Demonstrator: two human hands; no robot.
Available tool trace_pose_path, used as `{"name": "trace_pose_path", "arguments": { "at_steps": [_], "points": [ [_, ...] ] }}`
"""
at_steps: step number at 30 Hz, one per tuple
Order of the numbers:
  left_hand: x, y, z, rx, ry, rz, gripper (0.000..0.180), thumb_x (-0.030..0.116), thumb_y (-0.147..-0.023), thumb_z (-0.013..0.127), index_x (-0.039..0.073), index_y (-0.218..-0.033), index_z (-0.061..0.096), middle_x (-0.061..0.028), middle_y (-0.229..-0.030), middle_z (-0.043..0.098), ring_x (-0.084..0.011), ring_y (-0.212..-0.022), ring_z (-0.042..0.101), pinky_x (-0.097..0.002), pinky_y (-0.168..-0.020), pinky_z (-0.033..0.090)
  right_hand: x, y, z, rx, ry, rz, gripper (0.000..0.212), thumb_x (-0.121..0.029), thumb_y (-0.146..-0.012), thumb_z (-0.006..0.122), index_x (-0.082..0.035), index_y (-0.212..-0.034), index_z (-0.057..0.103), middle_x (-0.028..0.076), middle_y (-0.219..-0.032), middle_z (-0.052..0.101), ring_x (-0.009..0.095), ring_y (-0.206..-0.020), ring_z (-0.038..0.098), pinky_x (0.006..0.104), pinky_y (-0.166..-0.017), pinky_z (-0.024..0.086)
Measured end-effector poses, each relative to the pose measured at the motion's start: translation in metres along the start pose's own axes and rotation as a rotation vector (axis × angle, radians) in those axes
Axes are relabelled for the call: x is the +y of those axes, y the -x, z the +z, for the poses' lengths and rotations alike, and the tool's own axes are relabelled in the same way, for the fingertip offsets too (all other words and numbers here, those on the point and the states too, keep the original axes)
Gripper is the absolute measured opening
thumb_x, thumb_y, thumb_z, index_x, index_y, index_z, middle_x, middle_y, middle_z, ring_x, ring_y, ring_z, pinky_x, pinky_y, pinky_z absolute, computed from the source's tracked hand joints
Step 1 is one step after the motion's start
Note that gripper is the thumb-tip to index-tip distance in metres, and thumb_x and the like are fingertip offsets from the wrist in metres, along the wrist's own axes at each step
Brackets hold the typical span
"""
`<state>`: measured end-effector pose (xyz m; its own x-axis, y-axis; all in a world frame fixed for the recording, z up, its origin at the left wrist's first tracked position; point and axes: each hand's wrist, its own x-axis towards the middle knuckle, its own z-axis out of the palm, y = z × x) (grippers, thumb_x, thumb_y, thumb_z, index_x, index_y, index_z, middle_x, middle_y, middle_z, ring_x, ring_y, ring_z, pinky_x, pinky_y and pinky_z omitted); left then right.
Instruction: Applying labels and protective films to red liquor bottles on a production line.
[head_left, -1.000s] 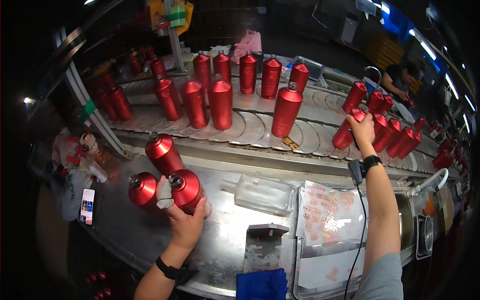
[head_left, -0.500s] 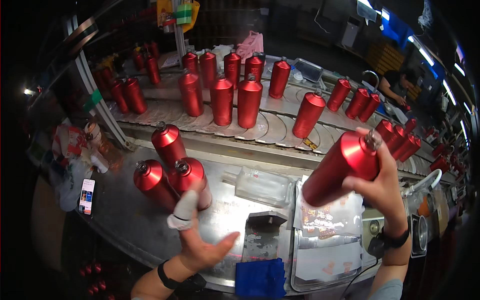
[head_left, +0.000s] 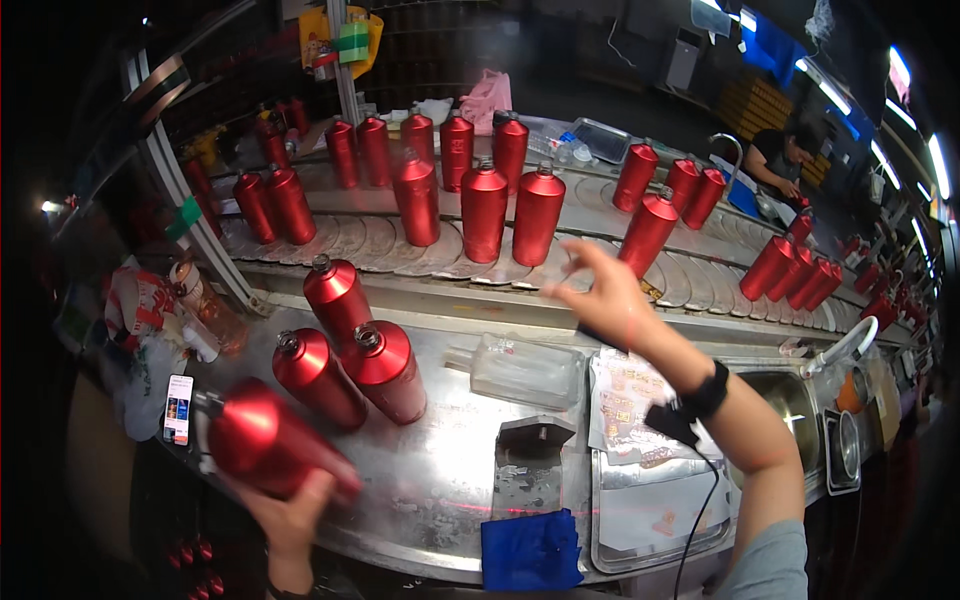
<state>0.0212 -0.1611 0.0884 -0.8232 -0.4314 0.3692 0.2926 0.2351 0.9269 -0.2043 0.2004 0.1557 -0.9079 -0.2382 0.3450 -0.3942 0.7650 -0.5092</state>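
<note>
At the lower left, my left hand (head_left: 287,512) grips a glossy red bottle (head_left: 268,440), tilted with its neck toward the upper left. The bottle is blurred by motion. Over the near edge of the conveyor, my right hand (head_left: 612,298) is open and holds nothing, its fingers apart. Closest to its fingertips stands a red bottle (head_left: 538,215) on the belt, with another red bottle (head_left: 650,233) just behind the hand on the right. Three upright red bottles, one of them the front bottle (head_left: 388,372), are grouped on the metal table between my hands.
A clear glass bottle (head_left: 528,370) lies on the metal table (head_left: 440,520). Near it are a dark metal block (head_left: 530,465), a blue cloth (head_left: 530,550) and a tray (head_left: 655,565) with papers. A phone (head_left: 179,410) lies left. A co-worker (head_left: 780,165) sits far right.
My right hand has let go of its red bottle and moved left and away to the conveyor. My left hand has moved down-left and now holds a red bottle. Belt bottles have shifted.
</note>
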Motion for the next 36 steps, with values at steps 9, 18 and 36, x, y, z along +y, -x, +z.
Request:
{"name": "trace_pose_path", "arguments": {
  "at_steps": [9,18,36],
  "points": [
    [-0.153,-0.114,-0.050,0.479,-0.370,0.124,0.081,0.014,-0.068,0.089,-0.001,-0.129,0.038,-0.0180,-0.125,0.050,-0.0275,-0.114,0.052,-0.0392,-0.101,0.042,0.061,-0.135,0.054,0.172,0.107,0.031,0.099,-0.049,-0.072,0.080,0.001,-0.145,0.037,0.028,-0.130,0.057,0.040,-0.119,0.059,0.0444,-0.099,0.048],
    [-0.184,-0.139,-0.043,0.494,-0.379,0.047,0.086,0.018,-0.068,0.090,-0.003,-0.131,0.034,-0.0212,-0.127,0.049,-0.0300,-0.117,0.052,-0.0412,-0.102,0.042,0.069,-0.183,0.064,0.165,0.252,0.472,0.095,-0.060,-0.064,0.082,0.000,-0.129,0.048,0.025,-0.125,0.059,0.038,-0.113,0.063,0.0461,-0.090,0.054],
    [-0.008,-0.024,0.020,-0.242,-0.022,0.443,0.103,0.026,-0.081,0.078,-0.004,-0.151,0.009,-0.0285,-0.148,0.033,-0.0364,-0.141,0.034,-0.0496,-0.117,0.025,-0.133,0.019,-0.024,-0.260,-0.263,-0.419,0.086,-0.037,-0.064,0.090,-0.001,-0.131,0.050,0.018,-0.117,0.063,0.032,-0.105,0.066,0.0389,-0.090,0.053]
  ]
}}
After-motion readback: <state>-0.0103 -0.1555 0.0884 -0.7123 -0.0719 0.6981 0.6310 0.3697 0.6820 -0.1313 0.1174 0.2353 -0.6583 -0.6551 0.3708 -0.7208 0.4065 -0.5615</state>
